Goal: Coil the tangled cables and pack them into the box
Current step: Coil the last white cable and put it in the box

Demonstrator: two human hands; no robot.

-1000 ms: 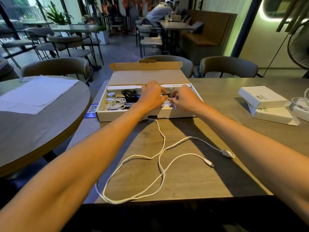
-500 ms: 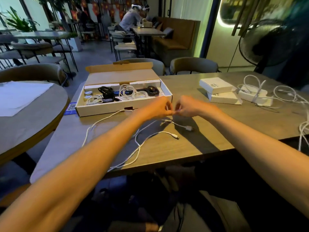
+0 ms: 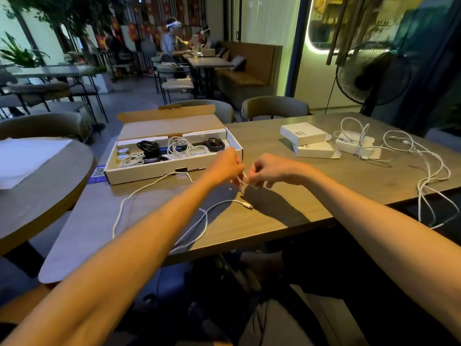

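Observation:
An open cardboard box (image 3: 159, 171) sits at the table's far left, holding coiled white cables (image 3: 185, 148) and coiled black cables (image 3: 148, 147). A loose white cable (image 3: 149, 187) sprawls on the table in front of the box, its free plug (image 3: 248, 206) lying below my hands. My left hand (image 3: 225, 166) and my right hand (image 3: 270, 169) meet just right of the box, both pinching one end of this white cable between their fingertips. More tangled white cables (image 3: 424, 168) lie at the right of the table.
Two small white boxes (image 3: 309, 143) are stacked at the far right, another (image 3: 358, 146) under a cable. A round table (image 3: 42, 186) with white paper stands to the left. Chairs (image 3: 274, 108) line the far edge, a standing fan (image 3: 371, 73) behind. People sit at a distant table.
My hands left the box and came back to the table in front of it, taking hold of the loose white cable's end. The view swung right, showing the tangled cables.

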